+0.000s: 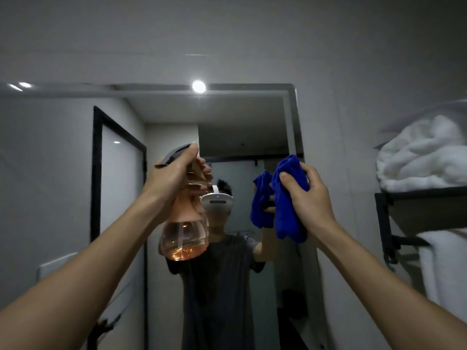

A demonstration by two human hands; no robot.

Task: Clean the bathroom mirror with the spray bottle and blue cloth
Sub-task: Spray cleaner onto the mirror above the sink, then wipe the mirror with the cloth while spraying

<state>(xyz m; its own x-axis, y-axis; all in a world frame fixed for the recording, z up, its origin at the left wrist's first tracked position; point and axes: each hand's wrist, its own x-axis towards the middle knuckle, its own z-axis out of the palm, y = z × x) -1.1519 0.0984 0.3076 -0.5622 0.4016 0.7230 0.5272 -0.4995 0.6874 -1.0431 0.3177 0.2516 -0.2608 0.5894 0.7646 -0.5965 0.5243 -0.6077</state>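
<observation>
Left hand (174, 173) was clamped on the spray bottle (185, 231), which I aimed at the far mirror (240, 117); right hand (307, 195) gripped the bunched blue cloth (286, 210) just beside it, ready for wiping.

the mirror (247, 122) above both raised hands is open glass, free to reach. to the right, a black shelf (424, 195) piled with white towels (424, 160) juts from the wall, crowding the mirror's right edge.
</observation>
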